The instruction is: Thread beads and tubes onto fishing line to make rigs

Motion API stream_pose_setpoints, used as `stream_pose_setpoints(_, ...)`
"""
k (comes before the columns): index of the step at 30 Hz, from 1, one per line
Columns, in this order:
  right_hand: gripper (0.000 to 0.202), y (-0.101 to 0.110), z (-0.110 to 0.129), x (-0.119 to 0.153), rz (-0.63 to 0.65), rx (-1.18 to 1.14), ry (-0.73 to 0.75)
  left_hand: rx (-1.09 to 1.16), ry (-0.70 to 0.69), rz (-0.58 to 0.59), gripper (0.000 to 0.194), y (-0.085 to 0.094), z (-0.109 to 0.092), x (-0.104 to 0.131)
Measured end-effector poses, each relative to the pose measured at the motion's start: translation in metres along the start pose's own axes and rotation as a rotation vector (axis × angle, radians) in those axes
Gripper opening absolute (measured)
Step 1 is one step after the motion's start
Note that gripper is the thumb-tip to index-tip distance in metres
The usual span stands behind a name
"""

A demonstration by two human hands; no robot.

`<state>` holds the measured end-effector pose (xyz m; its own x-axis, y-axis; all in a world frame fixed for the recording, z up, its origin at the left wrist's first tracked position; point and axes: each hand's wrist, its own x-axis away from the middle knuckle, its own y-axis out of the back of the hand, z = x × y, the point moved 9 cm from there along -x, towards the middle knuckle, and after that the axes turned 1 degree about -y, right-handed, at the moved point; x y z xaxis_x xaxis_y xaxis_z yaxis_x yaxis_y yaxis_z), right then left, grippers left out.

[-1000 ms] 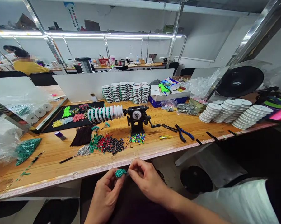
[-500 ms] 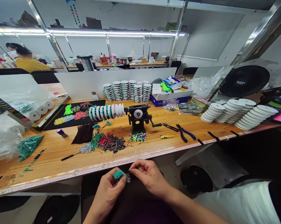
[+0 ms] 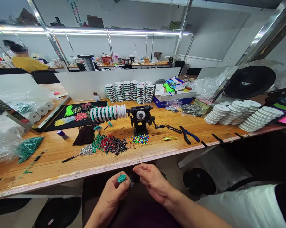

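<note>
A bundle of green-tipped pieces (image 3: pixel 121 178) is held in my left hand (image 3: pixel 114 191), its thin grey ends sticking out to the right past the thumb. My right hand (image 3: pixel 152 182) is beside it with thumb and forefinger pinched together; whatever lies between them is too fine to make out. Both hands are in front of the table's near edge. Behind them on the table lie piles of green tubes (image 3: pixel 98 143), red pieces (image 3: pixel 106 142), black pieces (image 3: pixel 119 146) and small silver pieces (image 3: pixel 87 149).
A hand-cranked winder (image 3: pixel 140 118) carries a row of white spools (image 3: pixel 109 113). Coloured beads (image 3: pixel 141 139), pliers (image 3: pixel 187 134) and a yellow tool (image 3: pixel 169 138) lie nearby. White discs (image 3: pixel 240 112) are stacked at right. A person in yellow (image 3: pixel 28 61) sits far left.
My right hand has turned and shifted slightly, its pinched fingers a little farther right. My left hand has moved slightly right with the green bundle. The person in yellow has leaned left.
</note>
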<state>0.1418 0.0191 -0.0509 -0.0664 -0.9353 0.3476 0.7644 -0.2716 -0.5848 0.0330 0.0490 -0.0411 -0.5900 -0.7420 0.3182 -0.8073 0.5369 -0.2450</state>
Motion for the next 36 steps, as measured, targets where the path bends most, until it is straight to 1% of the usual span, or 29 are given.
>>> stream_pose_setpoints(4, 0.055, -0.001, -0.004, 0.000, 0.029, -0.061, -0.031, -0.011, -0.009, 0.015, 0.051, 0.001, 0.002, -0.001)
stream_pose_setpoints(10, 0.054, -0.006, -0.005, 0.003, 0.054, -0.077, -0.064, -0.027, -0.029, 0.025, 0.052, 0.001, 0.003, -0.002)
stream_pose_setpoints(13, 0.052, -0.010, -0.006, 0.005, 0.060, -0.088, -0.079, -0.016, -0.018, 0.043, 0.052, 0.000, 0.003, -0.001)
stream_pose_setpoints(15, 0.050, -0.012, -0.008, 0.005, 0.064, -0.089, -0.078, 0.016, 0.000, 0.034, 0.052, -0.001, 0.003, 0.000)
stream_pose_setpoints(19, 0.048, -0.011, -0.011, 0.004, 0.046, -0.049, -0.025, 0.121, 0.055, -0.018, 0.053, -0.003, 0.003, 0.004)
stream_pose_setpoints(22, 0.051, -0.008, -0.011, 0.003, 0.027, 0.034, 0.034, 0.143, 0.080, -0.035, 0.055, -0.006, 0.002, 0.006)
stream_pose_setpoints(25, 0.054, -0.004, -0.003, 0.003, 0.000, 0.160, 0.113, 0.126, 0.074, -0.019, 0.055, -0.008, 0.001, 0.006)
stream_pose_setpoints(29, 0.059, -0.001, 0.009, 0.001, -0.011, 0.254, 0.200, 0.105, 0.051, -0.006, 0.054, -0.008, -0.002, 0.006)
stream_pose_setpoints(32, 0.061, -0.001, 0.010, 0.000, 0.001, 0.285, 0.218, 0.095, 0.049, 0.002, 0.053, -0.008, -0.002, 0.006)
stream_pose_setpoints(36, 0.061, -0.001, 0.006, -0.001, 0.024, 0.276, 0.195, 0.089, 0.041, 0.010, 0.053, -0.008, -0.002, 0.005)
